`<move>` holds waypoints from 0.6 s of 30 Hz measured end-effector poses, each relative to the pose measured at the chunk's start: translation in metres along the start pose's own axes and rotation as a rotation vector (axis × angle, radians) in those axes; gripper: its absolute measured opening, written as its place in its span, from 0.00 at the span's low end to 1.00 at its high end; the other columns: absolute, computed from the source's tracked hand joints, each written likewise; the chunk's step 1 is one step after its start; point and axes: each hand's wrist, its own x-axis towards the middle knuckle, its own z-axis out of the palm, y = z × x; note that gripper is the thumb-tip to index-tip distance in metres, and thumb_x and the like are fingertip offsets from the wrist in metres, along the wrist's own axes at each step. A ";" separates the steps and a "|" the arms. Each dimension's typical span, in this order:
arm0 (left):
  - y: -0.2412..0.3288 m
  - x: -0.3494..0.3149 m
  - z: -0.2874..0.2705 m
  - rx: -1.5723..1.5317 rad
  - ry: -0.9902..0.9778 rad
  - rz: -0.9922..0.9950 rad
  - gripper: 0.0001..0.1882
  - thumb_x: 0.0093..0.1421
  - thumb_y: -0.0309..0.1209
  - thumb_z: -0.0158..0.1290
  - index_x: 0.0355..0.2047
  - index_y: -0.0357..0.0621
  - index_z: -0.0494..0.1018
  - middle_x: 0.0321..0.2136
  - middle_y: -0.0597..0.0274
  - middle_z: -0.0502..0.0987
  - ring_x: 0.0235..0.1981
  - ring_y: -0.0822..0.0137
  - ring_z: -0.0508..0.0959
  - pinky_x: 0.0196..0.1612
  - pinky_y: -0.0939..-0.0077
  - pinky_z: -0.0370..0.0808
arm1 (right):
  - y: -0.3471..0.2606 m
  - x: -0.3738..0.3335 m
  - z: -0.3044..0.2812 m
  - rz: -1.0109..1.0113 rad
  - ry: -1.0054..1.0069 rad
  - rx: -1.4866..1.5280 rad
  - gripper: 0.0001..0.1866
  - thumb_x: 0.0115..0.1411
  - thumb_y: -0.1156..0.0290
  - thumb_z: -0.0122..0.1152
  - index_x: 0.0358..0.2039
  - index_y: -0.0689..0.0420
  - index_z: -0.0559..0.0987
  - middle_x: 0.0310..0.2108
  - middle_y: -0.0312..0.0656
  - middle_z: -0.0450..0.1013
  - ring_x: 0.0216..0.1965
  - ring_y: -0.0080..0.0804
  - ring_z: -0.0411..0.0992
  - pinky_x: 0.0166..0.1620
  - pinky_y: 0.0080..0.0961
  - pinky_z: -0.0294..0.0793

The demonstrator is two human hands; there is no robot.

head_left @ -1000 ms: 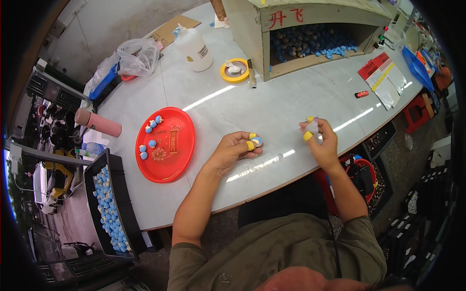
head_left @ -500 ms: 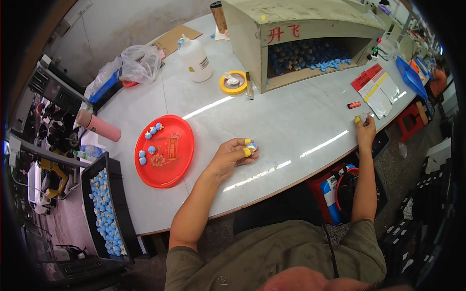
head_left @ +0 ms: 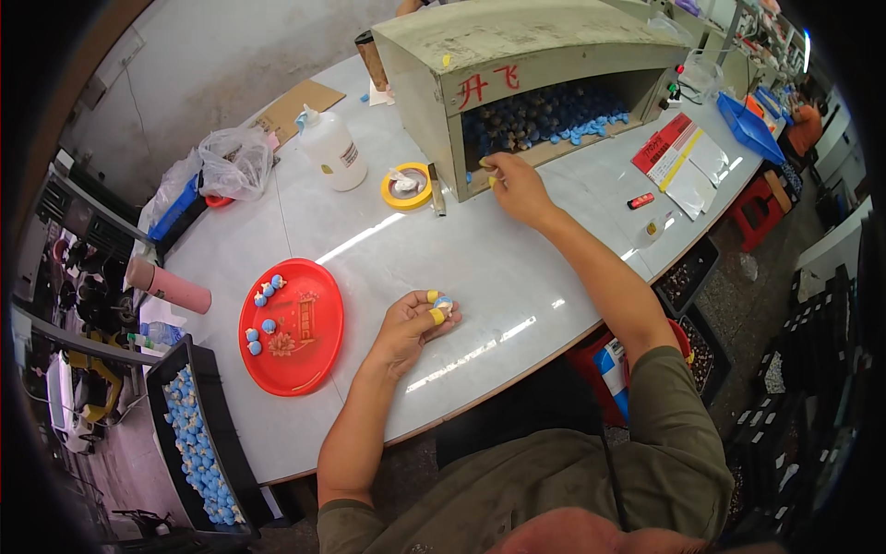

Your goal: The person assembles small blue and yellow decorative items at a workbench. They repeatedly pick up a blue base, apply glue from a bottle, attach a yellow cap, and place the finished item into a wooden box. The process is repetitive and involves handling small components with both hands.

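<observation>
My left hand (head_left: 413, 331), with yellow tape on its fingertips, pinches a small blue-and-white ball-shaped piece (head_left: 444, 304) above the table. My right hand (head_left: 520, 189), also taped, reaches across to the front left corner of the box-like cabinet (head_left: 420, 88). Its thumb and fingers are drawn together at the cabinet opening; what they hold, if anything, is too small to make out. Inside the cabinet lie many dark balls and light blue pieces (head_left: 591, 129). A red round plate (head_left: 318, 355) left of my left hand carries several blue balls (head_left: 269, 326).
A black tray (head_left: 242, 485) full of blue balls stands at the left edge. A white bottle (head_left: 337, 157), a yellow tape roll (head_left: 392, 198) and a pink flask (head_left: 175, 286) stand farther back. A small clear bottle (head_left: 653, 228) and printed sheets (head_left: 688, 180) are right.
My right hand has let go of the small bottle, left on the table at right, and moved left to the cabinet opening. My left hand still holds its ball. The view has shifted.
</observation>
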 end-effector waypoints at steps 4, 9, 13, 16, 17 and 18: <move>0.001 0.001 0.000 0.000 -0.001 0.000 0.14 0.62 0.21 0.55 0.47 0.36 0.70 0.45 0.48 0.79 0.45 0.61 0.82 0.47 0.78 0.82 | 0.008 0.025 0.029 -0.009 -0.192 -0.254 0.16 0.54 0.76 0.56 0.45 0.58 0.78 0.44 0.46 0.74 0.51 0.45 0.70 0.55 0.40 0.71; -0.003 0.001 -0.002 -0.003 -0.003 0.026 0.14 0.62 0.23 0.56 0.48 0.36 0.69 0.45 0.49 0.79 0.45 0.61 0.82 0.48 0.77 0.82 | 0.019 0.031 0.037 0.106 -0.171 -0.207 0.12 0.55 0.75 0.58 0.41 0.59 0.79 0.41 0.46 0.75 0.47 0.44 0.72 0.51 0.39 0.73; -0.005 0.002 -0.007 -0.084 0.112 0.152 0.16 0.63 0.26 0.58 0.49 0.38 0.68 0.46 0.52 0.79 0.46 0.63 0.81 0.47 0.78 0.81 | 0.021 0.007 0.031 0.289 -0.168 0.230 0.09 0.58 0.71 0.63 0.38 0.60 0.79 0.32 0.41 0.76 0.35 0.32 0.74 0.38 0.30 0.74; -0.008 0.006 -0.005 -0.111 0.201 0.249 0.17 0.63 0.28 0.59 0.50 0.41 0.67 0.46 0.56 0.79 0.46 0.67 0.80 0.44 0.80 0.78 | -0.043 -0.022 -0.007 0.541 -0.429 0.744 0.08 0.59 0.69 0.66 0.35 0.58 0.79 0.29 0.35 0.75 0.29 0.19 0.71 0.30 0.17 0.66; -0.008 0.008 -0.003 -0.091 0.217 0.266 0.17 0.63 0.29 0.59 0.50 0.42 0.67 0.46 0.57 0.80 0.46 0.68 0.80 0.43 0.81 0.77 | -0.057 -0.034 -0.012 0.550 -0.504 0.890 0.08 0.58 0.69 0.66 0.35 0.58 0.79 0.29 0.34 0.75 0.29 0.17 0.71 0.29 0.15 0.65; -0.008 0.007 -0.004 -0.101 0.214 0.271 0.17 0.63 0.29 0.59 0.50 0.43 0.67 0.46 0.58 0.80 0.45 0.69 0.80 0.42 0.82 0.76 | -0.074 -0.040 -0.011 0.571 -0.596 0.927 0.08 0.58 0.69 0.66 0.34 0.58 0.78 0.28 0.34 0.75 0.29 0.17 0.71 0.29 0.15 0.65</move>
